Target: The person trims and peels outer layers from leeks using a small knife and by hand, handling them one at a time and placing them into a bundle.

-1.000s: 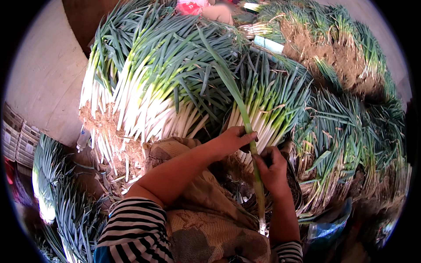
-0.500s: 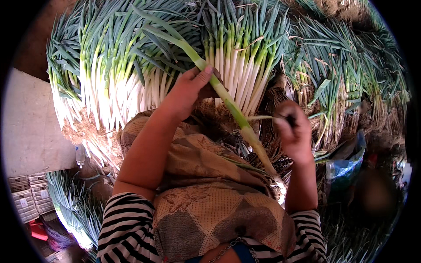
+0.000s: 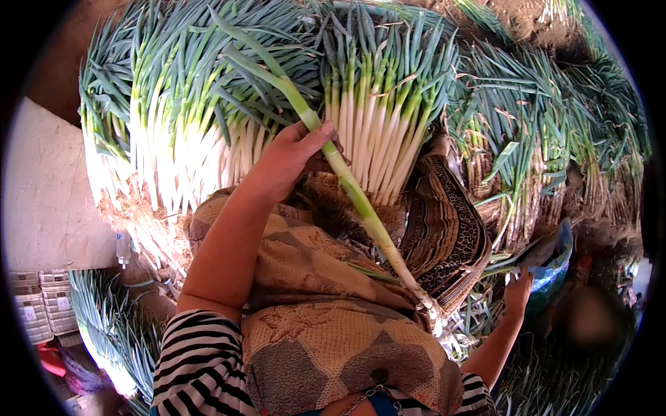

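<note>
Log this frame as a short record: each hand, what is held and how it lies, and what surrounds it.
Left hand: closed around a long green onion
Onion pose: slanted, leaves toward upper left, roots toward lower right
Right hand: away from the onion, near a blue plastic bag; grip contents unclear
Beyond the hands: white-stemmed onion bundles at left and centre, browner-stemmed bundles at right
Lower left: pale crates
Clothing: striped sleeves

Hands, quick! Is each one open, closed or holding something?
Left hand: closed around one long green onion.
Right hand: cannot tell whether open or holding anything.
</note>
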`<act>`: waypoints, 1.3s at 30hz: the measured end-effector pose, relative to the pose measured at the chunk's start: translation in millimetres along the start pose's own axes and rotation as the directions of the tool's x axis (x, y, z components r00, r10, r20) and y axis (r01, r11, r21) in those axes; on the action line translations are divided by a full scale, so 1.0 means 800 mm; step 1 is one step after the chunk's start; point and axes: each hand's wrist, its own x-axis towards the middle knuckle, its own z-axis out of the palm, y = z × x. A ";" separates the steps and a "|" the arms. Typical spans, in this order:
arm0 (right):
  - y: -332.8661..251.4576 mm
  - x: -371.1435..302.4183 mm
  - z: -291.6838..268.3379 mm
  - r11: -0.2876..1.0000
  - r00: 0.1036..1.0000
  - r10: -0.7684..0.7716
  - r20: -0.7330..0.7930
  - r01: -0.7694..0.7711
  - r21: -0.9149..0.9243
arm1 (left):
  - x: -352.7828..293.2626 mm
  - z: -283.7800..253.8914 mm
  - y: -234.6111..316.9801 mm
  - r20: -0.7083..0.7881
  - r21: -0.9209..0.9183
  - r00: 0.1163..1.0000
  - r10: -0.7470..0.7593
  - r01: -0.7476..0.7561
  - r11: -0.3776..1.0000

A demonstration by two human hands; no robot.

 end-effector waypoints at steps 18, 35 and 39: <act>-0.469 -0.023 -0.071 0.324 0.629 -0.758 0.174 0.131 0.937 | -0.002 -0.015 -0.010 0.078 0.225 0.996 -0.035 0.016 0.974; -0.464 -0.047 -0.070 0.298 0.591 -0.803 0.082 0.279 0.913 | -0.020 -0.031 -0.009 0.115 0.321 0.992 -0.054 0.015 0.947; -0.454 -0.044 -0.088 0.387 0.608 -0.788 0.095 0.369 0.845 | -0.016 -0.020 -0.005 0.201 0.337 0.978 -0.064 -0.008 0.941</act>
